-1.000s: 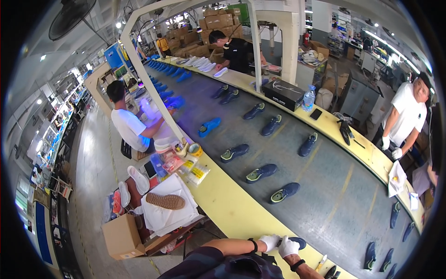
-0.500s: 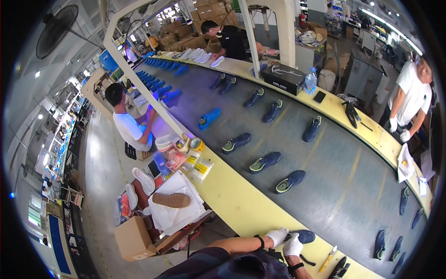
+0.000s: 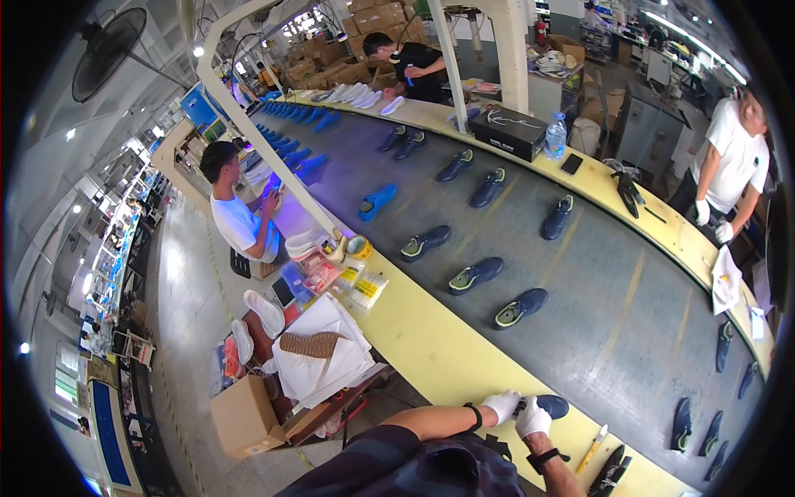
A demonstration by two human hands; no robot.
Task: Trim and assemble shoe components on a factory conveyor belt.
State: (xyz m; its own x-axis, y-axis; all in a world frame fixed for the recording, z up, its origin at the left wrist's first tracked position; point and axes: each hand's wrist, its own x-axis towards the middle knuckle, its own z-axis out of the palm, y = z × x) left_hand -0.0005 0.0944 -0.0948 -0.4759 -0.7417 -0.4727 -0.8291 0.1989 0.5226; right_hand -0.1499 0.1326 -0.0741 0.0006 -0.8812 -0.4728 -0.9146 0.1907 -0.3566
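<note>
A dark navy shoe [image 3: 552, 405] is between my hands at the inner edge of the yellow bench [image 3: 464, 364], its rounded end toward the belt. My left hand [image 3: 502, 406], in a white glove, closes on the end nearest me. My right hand [image 3: 532, 419], gloved too, lies closed over the shoe's side. Their fingertips are partly hidden, and so is the part of the shoe between them. Beside my right forearm lie a yellow-handled knife or pen-like tool [image 3: 591, 451] and a black tool [image 3: 611, 472].
Navy shoes [image 3: 521, 308] and a blue-covered shoe [image 3: 378, 202] stand on the grey conveyor belt [image 3: 596, 290]. A tan sole [image 3: 310, 344] rests on white sheets at left. Beyond the belt are a black box [image 3: 508, 132] and water bottle [image 3: 555, 137]. Co-workers stand or sit around the belt.
My hands have shifted slightly up and to the right with the shoe still between them. The whole view has moved a little. Across the belt, a co-worker in black has raised their hands.
</note>
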